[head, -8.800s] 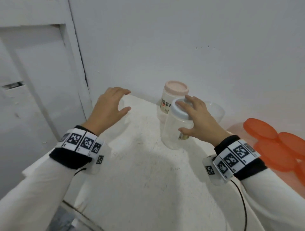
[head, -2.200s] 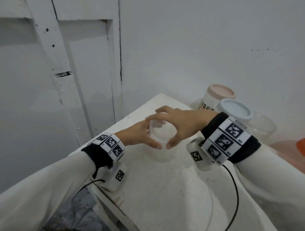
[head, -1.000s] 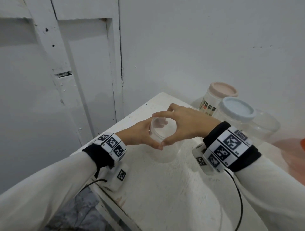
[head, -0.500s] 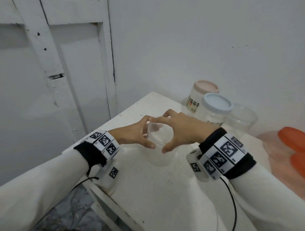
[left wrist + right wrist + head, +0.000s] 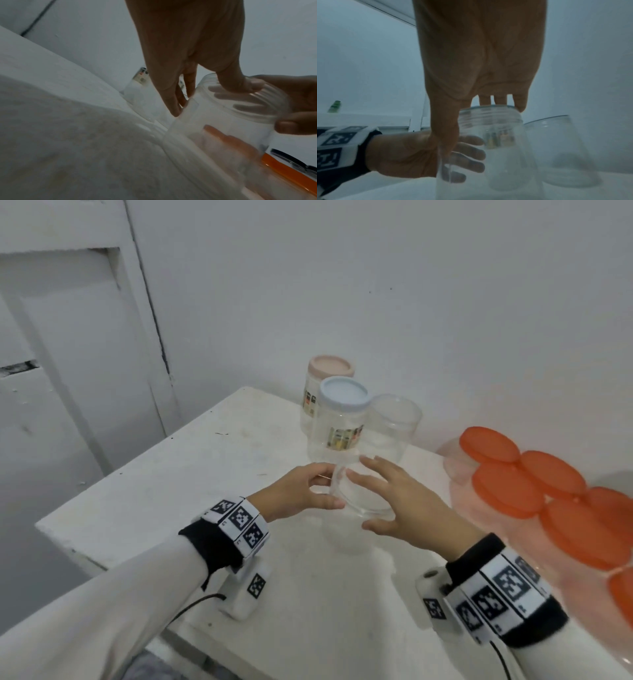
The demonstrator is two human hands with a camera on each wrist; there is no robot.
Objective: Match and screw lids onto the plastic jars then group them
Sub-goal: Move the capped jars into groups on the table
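A clear lidless plastic jar stands on the white table, just in front of the lidded jars. My left hand grips its left side, thumb on the threaded rim and fingers wrapped behind the wall. Over the mouth lies my right hand, fingers spread and fairly straight, thumb down the near side. From the right wrist, the right hand tops the jar and the left hand holds it. Behind stand a blue-lidded jar and a pink-lidded jar.
A wider open clear jar stands right of the blue-lidded one. Several pinkish containers with orange lids crowd the right side. A white wall runs behind the table, and the table's left edge drops off beside a white door.
The clear jar has moved right and back, close to the lidded jars. My right hand's fingers, curled round the jar's mouth before, have straightened and spread. The left hand keeps its grip.
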